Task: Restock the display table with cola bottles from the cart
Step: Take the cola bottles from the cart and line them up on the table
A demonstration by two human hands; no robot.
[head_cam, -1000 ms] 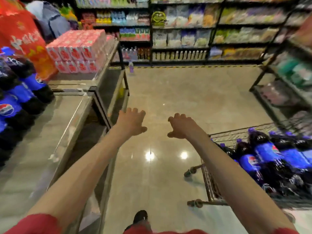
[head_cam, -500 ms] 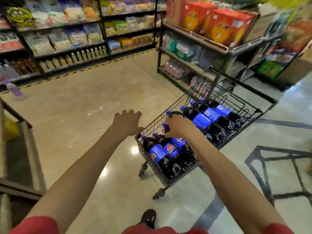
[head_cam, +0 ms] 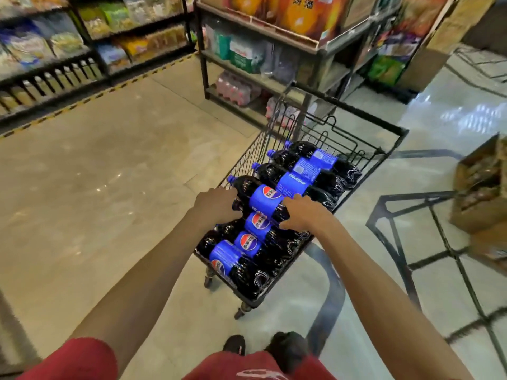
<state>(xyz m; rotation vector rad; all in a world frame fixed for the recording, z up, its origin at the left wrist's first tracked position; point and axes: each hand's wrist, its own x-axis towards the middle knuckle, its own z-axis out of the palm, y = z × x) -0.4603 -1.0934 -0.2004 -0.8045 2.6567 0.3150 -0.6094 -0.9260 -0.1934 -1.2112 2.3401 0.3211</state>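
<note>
Cart: the wire cart (head_cam: 359, 124) stands on the floor at about 1 o'clock from the person, close enough to reach with both arms out.
Cola bottles: the cola bottles (head_cam: 307, 171) lie on their sides in the basket, packed side by side, caps toward 10 o'clock. Lying flat, they probably cannot topple while the cart rolls.
Top bottle: the top bottle (head_cam: 264, 197) rests across the near row, so I judge it the easiest to lift first.
Left hand: the left hand (head_cam: 216, 207) curls over the shoulder end at 9 o'clock of the label, holding the top bottle.
Right hand: the right hand (head_cam: 304, 215) wraps the lower body at 3 o'clock of the label, thumb underneath, holding the same bottle.
Why two hands: the bottle looks big, full and smooth. A hand at each end likely spreads the weight and stops it rolling.
Display table: not in view, so the carry probably calls for a turn away from the cart.
Surroundings: a shelf rack (head_cam: 274, 37) stands at 12 o'clock beyond the cart, a black metal frame (head_cam: 395, 215) at 3 o'clock, and a carton (head_cam: 482, 204) farther out at 3 o'clock.
Risk: neighbouring bottles may shift once this one lifts.
</note>
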